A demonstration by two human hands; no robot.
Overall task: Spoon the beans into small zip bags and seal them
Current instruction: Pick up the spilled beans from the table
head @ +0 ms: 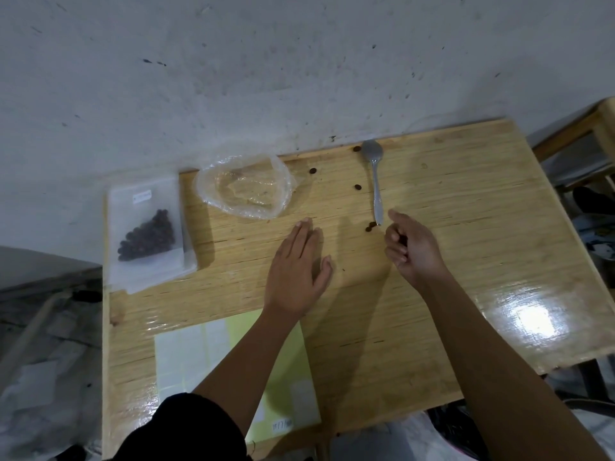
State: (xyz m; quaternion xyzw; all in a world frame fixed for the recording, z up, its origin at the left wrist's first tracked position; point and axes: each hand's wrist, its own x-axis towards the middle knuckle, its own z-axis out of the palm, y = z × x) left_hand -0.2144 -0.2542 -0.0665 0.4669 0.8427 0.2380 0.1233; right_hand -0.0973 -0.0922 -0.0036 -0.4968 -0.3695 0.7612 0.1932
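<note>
Head cam: R hand (412,247) had its fingers curled in w/ a dark bean (403,240) pinched among them, thumb stuck out toward the wall (266,78). L hand (296,264) lay flat, palm down, fingers straight, holding nothing, well apart from the R.

Just beside the R thumb sat the handle tip of a metal spoon (374,181), which lay flat on the wooden table (482,244), bowl end at the wall side. Two loose beans (370,226) sat right by that handle tip; others were scattered left of the spoon, one near the bowl.

Past the L fingertips lay a crumpled clear plastic bag (244,188), mouth open, approx no beans left in it. At the far-left corner, a zip bag (146,234) holding a clump of dark beans lay on a stack of empty zip bags (186,264). Couldn't tell if its zip was closed.

Near edge: a yellow-green label sheet (186,357) w/ white stickers, partly under the L forearm and its black sleeve (186,427).
</note>
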